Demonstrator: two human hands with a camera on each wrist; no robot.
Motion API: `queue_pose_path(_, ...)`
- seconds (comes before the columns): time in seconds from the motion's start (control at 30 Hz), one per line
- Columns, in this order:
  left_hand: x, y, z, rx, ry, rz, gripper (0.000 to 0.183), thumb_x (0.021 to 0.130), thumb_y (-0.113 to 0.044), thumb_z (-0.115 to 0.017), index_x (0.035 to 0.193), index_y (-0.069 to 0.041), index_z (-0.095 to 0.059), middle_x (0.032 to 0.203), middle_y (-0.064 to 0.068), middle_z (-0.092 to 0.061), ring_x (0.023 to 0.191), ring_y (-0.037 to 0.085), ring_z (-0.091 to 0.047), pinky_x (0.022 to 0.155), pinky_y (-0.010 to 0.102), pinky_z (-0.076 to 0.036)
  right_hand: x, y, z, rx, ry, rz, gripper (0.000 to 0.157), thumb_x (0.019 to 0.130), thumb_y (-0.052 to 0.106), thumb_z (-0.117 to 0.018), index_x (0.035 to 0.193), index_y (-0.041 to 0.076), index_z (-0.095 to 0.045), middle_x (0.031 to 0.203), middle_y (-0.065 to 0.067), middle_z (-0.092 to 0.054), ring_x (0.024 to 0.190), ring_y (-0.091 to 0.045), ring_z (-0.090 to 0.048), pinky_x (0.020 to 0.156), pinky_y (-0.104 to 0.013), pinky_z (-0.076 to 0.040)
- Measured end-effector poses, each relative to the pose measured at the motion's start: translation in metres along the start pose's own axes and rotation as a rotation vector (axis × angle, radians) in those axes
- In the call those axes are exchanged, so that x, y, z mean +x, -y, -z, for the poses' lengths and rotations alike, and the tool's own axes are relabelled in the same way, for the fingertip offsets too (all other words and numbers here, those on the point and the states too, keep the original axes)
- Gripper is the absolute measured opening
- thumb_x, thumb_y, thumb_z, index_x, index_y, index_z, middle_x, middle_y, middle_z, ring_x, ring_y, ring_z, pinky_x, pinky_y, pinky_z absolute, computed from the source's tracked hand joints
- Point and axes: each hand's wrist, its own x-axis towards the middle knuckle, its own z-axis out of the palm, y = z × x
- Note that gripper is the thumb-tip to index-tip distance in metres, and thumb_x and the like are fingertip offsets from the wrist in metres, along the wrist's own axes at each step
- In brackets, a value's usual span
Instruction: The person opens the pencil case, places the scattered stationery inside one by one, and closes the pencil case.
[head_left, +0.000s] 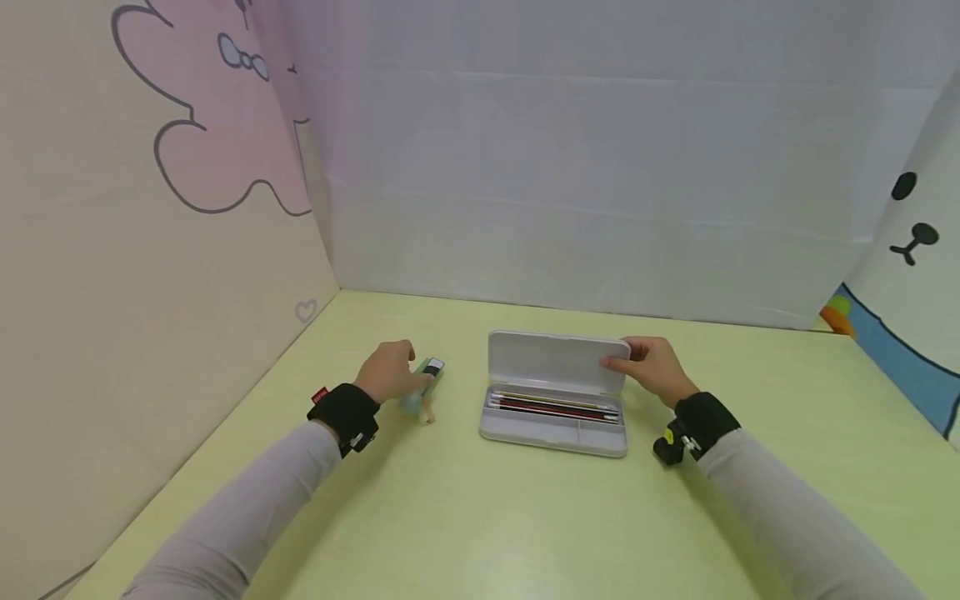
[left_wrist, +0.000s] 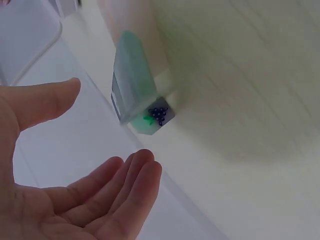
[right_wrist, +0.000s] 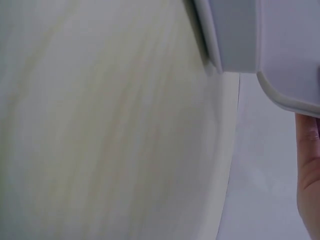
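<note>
My left hand [head_left: 386,372] reaches over a small group of items on the left of the table, thumb and fingers spread apart with nothing between them. In the left wrist view, a pale green translucent block [left_wrist: 134,75] with a grape picture on its end stands before the fingertips, beside a blurred pinkish piece [left_wrist: 137,20]. A black-and-white banded piece [head_left: 433,367] shows near the thumb. With my right hand [head_left: 656,371] I pinch the right edge of the raised lid [head_left: 551,361] of a white pencil case [head_left: 528,427]. Several pencils [head_left: 551,407] lie in its back compartment.
The pale yellow-green table [head_left: 465,517] meets a white curtain [head_left: 570,208] at the back. A printed cloth wall [head_left: 150,275] borders it on the left, and another printed panel [head_left: 922,292] stands at the right.
</note>
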Motion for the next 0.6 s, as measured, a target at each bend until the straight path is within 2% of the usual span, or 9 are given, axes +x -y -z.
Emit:
queue_pose_path(0.1,-0.005,-0.003,-0.008,0.003,-0.037,0.019,0.040,0.081,-0.021,-0.074,0.099,0.010,-0.057,0.084,0.018,-0.063,0.061,0.017,-0.052,0.054,0.026,-0.043,0.000,0.001,0.000,-0.003,-0.002,-0.005,0.036,0.085,0.020,-0.073,0.108,-0.007,-0.067,0.078,0.019,-0.065,0.073,0.004,-0.059,0.068,-0.019,-0.047)
queue_pose_path(0.27,-0.006,-0.014,-0.019,0.071,-0.074,0.090,0.028,0.079,-0.015,-0.074,0.088,0.006,-0.056,0.074,0.011,-0.057,0.058,0.016,-0.051,0.049,0.024,-0.039,0.001,0.001,0.000,-0.006,-0.004,-0.007,0.036,0.085,0.020,-0.073,0.108,-0.007,-0.067,0.077,0.021,-0.064,0.073,0.004,-0.059,0.068,-0.019,-0.047)
queue_pose_path(0.47,-0.004,-0.025,-0.021,0.170,-0.041,0.170,0.016,0.077,-0.008,-0.071,0.086,0.001,-0.063,0.077,0.009,-0.061,0.061,0.017,-0.052,0.049,0.028,-0.041,0.002,0.000,0.000,-0.016,-0.011,-0.016,0.037,0.084,0.021,-0.074,0.108,-0.006,-0.068,0.081,0.018,-0.066,0.074,0.005,-0.060,0.070,-0.018,-0.048)
queue_pose_path(0.6,-0.003,-0.026,-0.021,0.199,-0.024,0.163,0.012,0.077,-0.009,-0.069,0.084,-0.001,-0.063,0.077,0.007,-0.062,0.061,0.016,-0.052,0.049,0.028,-0.041,0.002,0.000,-0.001,-0.016,-0.013,-0.027,0.037,0.084,0.022,-0.075,0.108,-0.006,-0.068,0.081,0.017,-0.066,0.074,0.005,-0.060,0.070,-0.018,-0.048)
